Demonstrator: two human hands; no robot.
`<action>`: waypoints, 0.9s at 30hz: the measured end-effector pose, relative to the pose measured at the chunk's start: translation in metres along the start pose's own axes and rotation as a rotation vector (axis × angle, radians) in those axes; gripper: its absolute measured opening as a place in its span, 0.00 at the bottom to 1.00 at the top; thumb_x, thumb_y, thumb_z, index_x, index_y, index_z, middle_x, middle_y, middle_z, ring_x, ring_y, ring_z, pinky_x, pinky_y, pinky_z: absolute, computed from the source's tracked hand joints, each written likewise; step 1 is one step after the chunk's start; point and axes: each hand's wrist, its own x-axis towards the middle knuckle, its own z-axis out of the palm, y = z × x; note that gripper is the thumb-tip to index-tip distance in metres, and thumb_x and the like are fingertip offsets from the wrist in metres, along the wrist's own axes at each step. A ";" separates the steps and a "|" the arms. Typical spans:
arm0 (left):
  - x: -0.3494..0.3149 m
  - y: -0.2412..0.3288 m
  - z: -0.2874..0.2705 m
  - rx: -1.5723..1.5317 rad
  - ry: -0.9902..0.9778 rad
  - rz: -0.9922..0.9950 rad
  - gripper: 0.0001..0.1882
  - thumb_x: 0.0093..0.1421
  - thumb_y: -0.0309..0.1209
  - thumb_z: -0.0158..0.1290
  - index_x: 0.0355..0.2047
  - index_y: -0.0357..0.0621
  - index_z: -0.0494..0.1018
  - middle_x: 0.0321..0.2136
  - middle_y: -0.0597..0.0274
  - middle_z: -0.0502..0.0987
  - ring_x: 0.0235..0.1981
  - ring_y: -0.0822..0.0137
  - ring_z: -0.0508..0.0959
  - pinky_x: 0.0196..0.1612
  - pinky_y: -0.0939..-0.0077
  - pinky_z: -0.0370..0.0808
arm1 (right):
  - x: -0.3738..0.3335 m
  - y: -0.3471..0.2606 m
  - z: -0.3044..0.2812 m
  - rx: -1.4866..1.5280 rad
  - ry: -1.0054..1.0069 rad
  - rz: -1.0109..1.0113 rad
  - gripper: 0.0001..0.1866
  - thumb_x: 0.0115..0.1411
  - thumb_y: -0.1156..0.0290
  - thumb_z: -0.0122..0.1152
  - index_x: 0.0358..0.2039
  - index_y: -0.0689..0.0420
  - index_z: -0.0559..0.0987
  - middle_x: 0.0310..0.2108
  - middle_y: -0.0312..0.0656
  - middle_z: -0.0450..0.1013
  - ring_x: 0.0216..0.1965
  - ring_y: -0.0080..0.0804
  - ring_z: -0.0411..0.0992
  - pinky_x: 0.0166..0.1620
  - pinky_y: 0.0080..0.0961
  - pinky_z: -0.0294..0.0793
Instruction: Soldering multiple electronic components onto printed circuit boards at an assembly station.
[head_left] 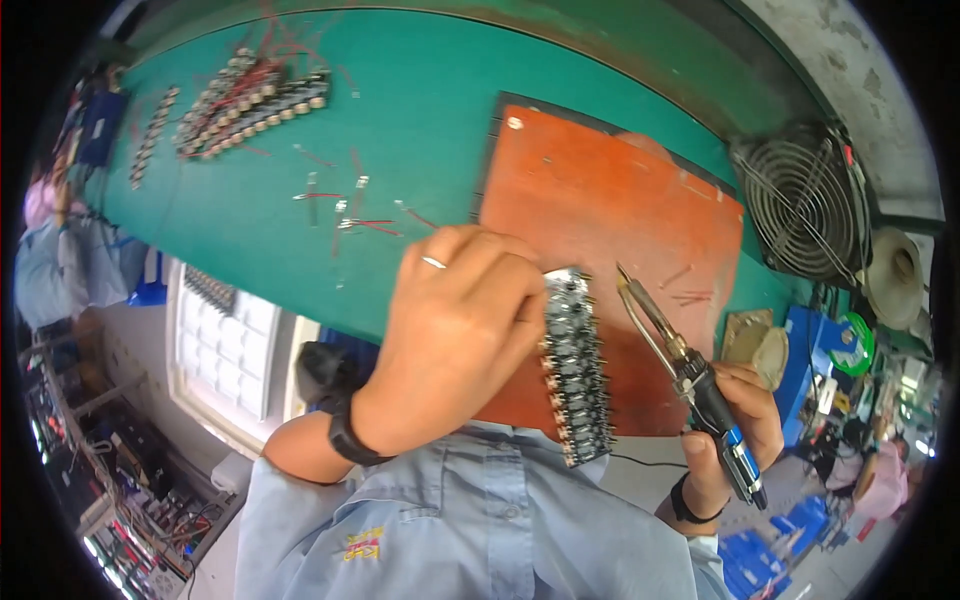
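My left hand (455,315) is closed, its curled fingertips at the upper left edge of a long black strip of circuit boards (575,370). Rows of small metal pins and round parts line both sides of this strip, and its lower end reaches past the near edge of the orange mat (560,170). The fingertips are partly hidden behind the hand. My right hand (745,410) is wrapped around a black and blue soldering iron (710,400) with a thin metal tube along its shaft. The iron's tip points up and left over the mat, apart from the strip.
Small parts with red wires (350,215) lie scattered on the green table (400,100). Several similar strips (255,105) are piled at the far left. A round fan with a wire guard (805,205) stands at the right, near a yellowish sponge (768,355) and a blue box (808,365).
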 end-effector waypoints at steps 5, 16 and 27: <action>-0.002 0.004 -0.004 -0.048 -0.039 -0.002 0.08 0.48 0.22 0.59 0.29 0.43 0.73 0.36 0.59 0.77 0.39 0.58 0.74 0.43 0.65 0.68 | -0.012 0.001 0.006 0.072 0.110 0.036 0.30 0.47 0.58 0.74 0.42 0.66 0.73 0.37 0.51 0.73 0.37 0.39 0.72 0.44 0.33 0.71; -0.036 -0.065 -0.060 0.245 0.165 -0.219 0.07 0.51 0.24 0.59 0.31 0.45 0.75 0.34 0.61 0.72 0.38 0.57 0.70 0.42 0.65 0.63 | -0.014 0.011 0.006 0.080 0.068 0.045 0.30 0.53 0.55 0.68 0.44 0.68 0.72 0.41 0.46 0.72 0.37 0.27 0.69 0.42 0.22 0.69; 0.001 -0.068 -0.043 0.289 -0.009 -0.048 0.05 0.52 0.25 0.58 0.29 0.45 0.73 0.34 0.62 0.69 0.40 0.58 0.69 0.44 0.63 0.60 | -0.015 0.002 0.010 0.084 0.073 0.029 0.31 0.51 0.54 0.70 0.44 0.67 0.73 0.39 0.45 0.72 0.33 0.24 0.68 0.37 0.19 0.68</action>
